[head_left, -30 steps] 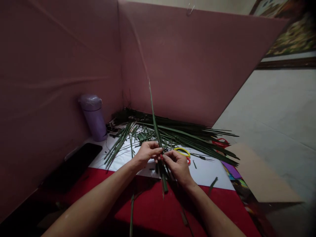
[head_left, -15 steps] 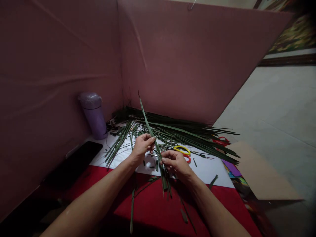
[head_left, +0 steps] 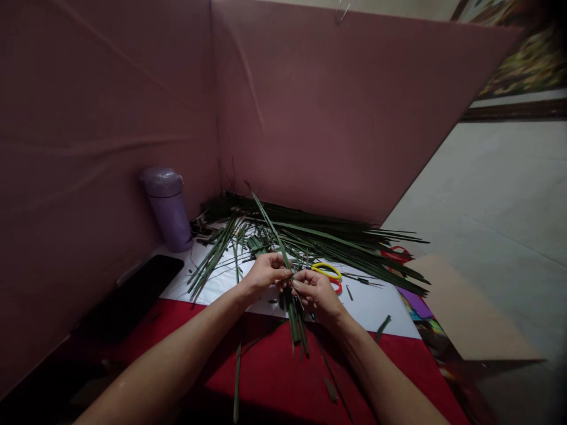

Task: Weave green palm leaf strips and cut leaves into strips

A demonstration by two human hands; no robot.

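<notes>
Your left hand [head_left: 266, 274] has slid down the long green leaf [head_left: 271, 229] in the last half second, closing in on your right hand [head_left: 319, 295], while the leaf's tip has sunk lower against the pink panel [head_left: 305, 118]. Both of your hands are pinching, thumb against fingers, at the leaf's lower stretch; the exact grip is partly hidden between your fingertips. You have the leaf slanting up and leftward above the desk [head_left: 372, 307], which is covered in white and red, with thicker green stalks [head_left: 293, 321] pointing down below your fingers. Just beside your right hand lie scissors [head_left: 339, 287] with yellow and red handles. Behind, a pile of leaves [head_left: 349, 245] spreads rightward; a purple tumbler [head_left: 170, 219] stands to your left.
</notes>
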